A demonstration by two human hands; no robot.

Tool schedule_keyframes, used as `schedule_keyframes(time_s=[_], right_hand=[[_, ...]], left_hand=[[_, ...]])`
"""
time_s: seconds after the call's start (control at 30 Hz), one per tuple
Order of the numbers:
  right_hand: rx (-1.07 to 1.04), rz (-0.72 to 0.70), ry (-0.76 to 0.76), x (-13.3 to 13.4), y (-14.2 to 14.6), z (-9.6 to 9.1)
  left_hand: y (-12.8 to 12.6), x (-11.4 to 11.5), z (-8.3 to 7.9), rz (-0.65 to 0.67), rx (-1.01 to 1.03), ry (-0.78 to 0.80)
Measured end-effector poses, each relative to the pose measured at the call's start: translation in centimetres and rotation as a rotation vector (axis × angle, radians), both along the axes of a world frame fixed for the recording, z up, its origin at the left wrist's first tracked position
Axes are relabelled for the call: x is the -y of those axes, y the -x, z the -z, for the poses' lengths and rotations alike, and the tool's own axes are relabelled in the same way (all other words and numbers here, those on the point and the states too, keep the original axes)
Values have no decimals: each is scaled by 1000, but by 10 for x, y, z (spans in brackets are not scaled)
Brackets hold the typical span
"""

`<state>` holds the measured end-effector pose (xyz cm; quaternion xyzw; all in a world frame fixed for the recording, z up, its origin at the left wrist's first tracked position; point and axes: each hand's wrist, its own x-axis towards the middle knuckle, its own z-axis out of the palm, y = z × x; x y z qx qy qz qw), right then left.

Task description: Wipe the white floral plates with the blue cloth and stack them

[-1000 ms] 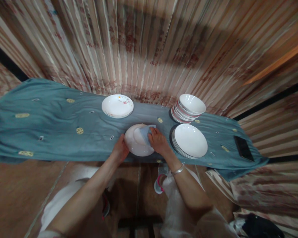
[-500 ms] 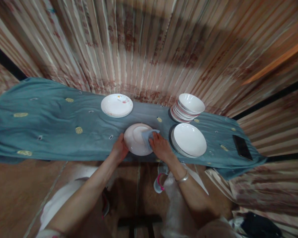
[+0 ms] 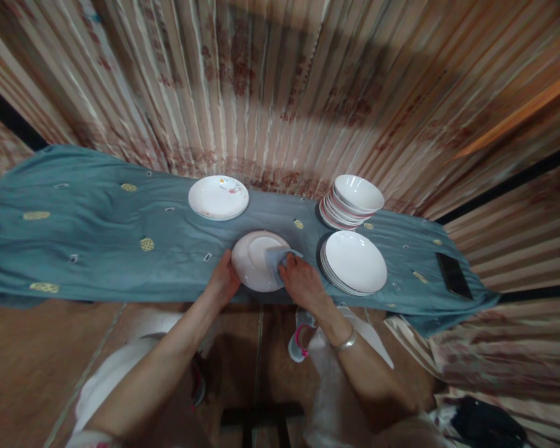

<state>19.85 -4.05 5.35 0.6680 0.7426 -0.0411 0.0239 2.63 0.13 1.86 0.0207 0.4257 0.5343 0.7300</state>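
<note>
A white plate (image 3: 252, 264) is turned with its underside up near the table's front edge, its foot ring showing. My left hand (image 3: 224, 277) grips the plate's left rim, the fingers partly hidden beneath it. In my right hand (image 3: 299, 280) is a light blue cloth (image 3: 275, 256), pressed against the right part of the plate's underside. Just right of that hand stands a stack of white plates (image 3: 357, 262). Behind them is a stack of white bowls (image 3: 358, 194) with reddish bands. White plates with a flower pattern (image 3: 218, 197) lie behind and left of the held plate.
A green-blue cloth with yellow pineapples (image 3: 98, 242) covers the long narrow table. A black phone (image 3: 453, 275) lies at its right end. Pleated curtains (image 3: 270, 93) hang behind, and dark poles (image 3: 532, 186) cross at the sides.
My right hand has shifted slightly down with the cloth on the plate's underside. The left hand keeps its hold; the stacks stay put.
</note>
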Motion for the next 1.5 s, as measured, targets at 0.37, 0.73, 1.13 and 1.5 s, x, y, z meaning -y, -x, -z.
schedule_keyframes(time_s=[0.37,0.73,1.13,1.5], right_hand=[[89,-75,-58,11,10,0],[105,-125,-108,17,22,-4],[13,-239,-195,12,29,6],[-39,-216,-245,-8,29,9]], left_hand=[[-1,0,1,30,-52,-40],[-2,0,1,60,-115,-54],[-2,1,0,38,-80,-34],[-3,0,1,36,-22,-52]])
